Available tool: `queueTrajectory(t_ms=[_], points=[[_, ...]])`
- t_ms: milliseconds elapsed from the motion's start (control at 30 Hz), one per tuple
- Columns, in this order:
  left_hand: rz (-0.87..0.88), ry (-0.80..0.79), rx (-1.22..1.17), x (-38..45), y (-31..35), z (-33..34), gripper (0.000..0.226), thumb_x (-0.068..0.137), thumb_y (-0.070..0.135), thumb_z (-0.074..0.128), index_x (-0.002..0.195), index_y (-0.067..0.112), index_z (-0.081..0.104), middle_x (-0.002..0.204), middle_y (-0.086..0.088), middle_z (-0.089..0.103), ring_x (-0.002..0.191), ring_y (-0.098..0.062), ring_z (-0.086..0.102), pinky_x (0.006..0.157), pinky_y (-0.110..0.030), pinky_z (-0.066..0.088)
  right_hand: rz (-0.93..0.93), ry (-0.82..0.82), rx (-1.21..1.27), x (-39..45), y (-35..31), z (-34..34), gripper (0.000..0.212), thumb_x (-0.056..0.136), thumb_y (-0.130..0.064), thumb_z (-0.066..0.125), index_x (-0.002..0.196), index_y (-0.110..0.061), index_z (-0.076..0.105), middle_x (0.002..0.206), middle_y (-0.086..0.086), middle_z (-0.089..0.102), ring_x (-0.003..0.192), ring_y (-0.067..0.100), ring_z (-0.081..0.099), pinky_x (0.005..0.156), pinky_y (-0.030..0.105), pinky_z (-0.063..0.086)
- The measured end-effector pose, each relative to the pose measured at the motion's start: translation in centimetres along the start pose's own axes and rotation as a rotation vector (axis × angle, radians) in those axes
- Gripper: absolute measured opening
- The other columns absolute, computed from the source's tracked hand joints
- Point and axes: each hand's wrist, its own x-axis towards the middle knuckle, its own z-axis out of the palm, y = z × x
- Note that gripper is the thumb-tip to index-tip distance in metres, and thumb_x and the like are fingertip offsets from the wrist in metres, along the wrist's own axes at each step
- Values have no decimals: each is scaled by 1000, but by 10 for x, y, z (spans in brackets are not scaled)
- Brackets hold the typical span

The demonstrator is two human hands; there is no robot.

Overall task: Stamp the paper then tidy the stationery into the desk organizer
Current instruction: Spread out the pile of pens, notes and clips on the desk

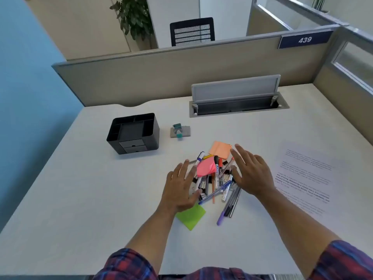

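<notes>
White cubicle desk [80,199], beige partition behind with a blue plate reading "439" [304,39]. Stationery pile [216,178] at desk centre serves as landmark. Left hand [181,188] lies flat against the pile's left edge, fingers straight and spread, gripping nothing. Right hand [250,172] mirrors it on the pile's right edge, fingers extended, palm down, nothing held. Both forearms reach in from plaid sleeves.

Pile: pens, markers, binder clips, tangled; exact count cannot be told. Sticky-note pads, three: pink [205,167] on top of the pile, orange [220,149] at its far edge, green [190,218] at its near-left edge. Marker lettering too blurred to read.

Printed paper [306,178], one sheet, right of the pile; text illegible. Stamp [178,131] on a grey pad, beyond the pile to the left. Black desk organizer [134,133], one, further left of that.
</notes>
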Motion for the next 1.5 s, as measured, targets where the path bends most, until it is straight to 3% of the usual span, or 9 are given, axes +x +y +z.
queueTrajectory(t_ms=[233, 367, 467, 667, 900, 1100, 1267, 1367, 1500], points=[[64, -80, -52, -1, 14, 15, 97, 79, 88, 37, 157, 49, -6, 168, 8, -18, 154, -41, 2, 114, -63, 22, -109, -133, 36, -10, -16, 15, 57, 97, -44, 45, 143, -12, 45, 148, 15, 48, 118, 32, 60, 80, 42, 54], [70, -150, -84, -5, 16, 22, 102, 74, 91, 40, 155, 53, -9, 165, 12, -24, 155, -37, -3, 118, -64, 15, -100, -209, 60, -11, -24, 14, 68, 95, -55, 45, 150, -16, 40, 154, 15, 40, 128, 31, 53, 95, 44, 51], [52, -195, -44, -8, 14, 25, 103, 76, 91, 37, 154, 50, -15, 168, 8, -18, 155, -35, -3, 121, -61, 10, -101, -206, 85, -12, -26, 14, 70, 95, -60, 42, 151, -17, 39, 156, 14, 38, 135, 30, 47, 107, 48, 44], [47, -129, -8, -22, 2, 24, 98, 85, 83, 36, 162, 27, 11, 167, -5, 19, 153, -33, 19, 120, -49, 24, -157, -331, 121, -7, -34, 17, 75, 94, -66, 40, 157, -29, 25, 163, 11, 26, 147, 31, 33, 120, 53, 27], [88, -68, -5, -40, -18, 26, 75, 96, 64, 38, 157, 22, 30, 163, -4, 30, 150, -30, 26, 116, -45, 35, -159, -439, 143, -8, -52, 34, 79, 90, -84, 17, 155, -49, -11, 169, -3, -3, 155, 27, -4, 120, 65, 4], [86, -46, 9, -52, -39, 26, 65, 99, 55, 39, 156, 22, 34, 161, -4, 33, 148, -30, 28, 117, -43, 33, -214, -442, 87, -11, -67, 46, 81, 88, -86, 9, 156, -46, -11, 169, -1, -1, 155, 28, -9, 118, 65, -4], [69, -45, 73, -57, -58, 21, 63, 98, 51, 42, 153, 21, 39, 157, -7, 39, 143, -32, 34, 115, -45, 32, -298, -440, 90, -12, -82, 50, 78, 92, -82, 7, 158, -42, -7, 169, -2, -4, 154, 31, -10, 119, 64, -1], [92, 1, 99, -59, -66, 18, 60, 91, 46, 51, 142, 15, 50, 142, -10, 48, 127, -34, 45, 105, -46, 38, -368, -425, 96, -12, -92, 51, 75, 95, -78, 12, 159, -40, 2, 169, 0, 7, 155, 32, -3, 120, 63, 3], [92, 87, 113, -57, -71, 11, 47, 78, 40, 54, 117, 16, 56, 120, -5, 51, 105, -32, 49, 92, -47, 39, -424, -431, 111, -11, -105, 55, 71, 98, -74, 13, 159, -40, 1, 169, 1, 10, 155, 32, -4, 122, 60, 4]])
